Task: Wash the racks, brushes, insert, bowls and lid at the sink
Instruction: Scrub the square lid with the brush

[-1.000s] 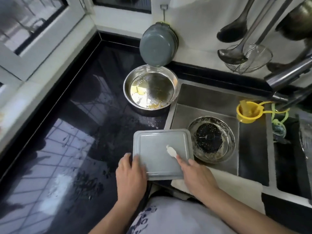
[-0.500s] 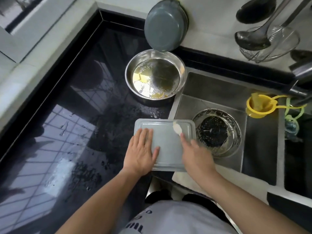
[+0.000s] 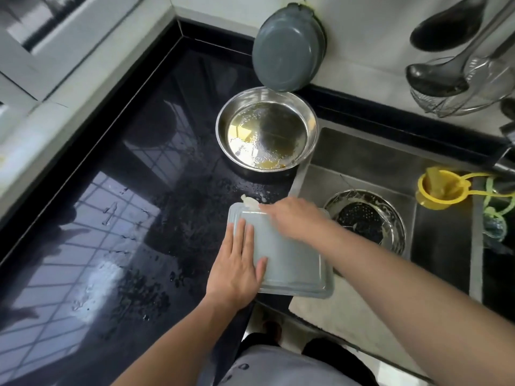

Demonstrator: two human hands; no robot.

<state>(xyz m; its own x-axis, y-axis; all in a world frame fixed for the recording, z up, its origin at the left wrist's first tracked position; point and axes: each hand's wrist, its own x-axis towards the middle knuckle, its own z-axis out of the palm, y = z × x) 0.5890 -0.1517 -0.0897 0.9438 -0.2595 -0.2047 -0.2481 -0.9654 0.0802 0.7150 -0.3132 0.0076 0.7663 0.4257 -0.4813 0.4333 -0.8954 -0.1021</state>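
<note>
Since a second ago the right hand (image 3: 292, 215) is travelling from the lid's middle to its far left corner, carrying the small white brush (image 3: 249, 203); the head of it is now poking just past the rim. Fingers there are blurred, so I cannot tell the pinch exactly; they are curled about the brush. The left hand (image 3: 237, 263) is lying flat, fingers straight and nearly together, thumb apart, pressing the lid (image 3: 295, 263) down near its left edge. Lid is sitting across the counter edge, partly overhanging the sink (image 3: 359, 154). Beyond the fingers, a steel bowl (image 3: 266, 129) holding yellowish liquid is standing on the wet black counter (image 3: 139, 174).

Risk, as a judgement: wet plastic on wet stone is slippery; a hard sideways scrub could skate the lid into the basin or toward the bowl.
</note>
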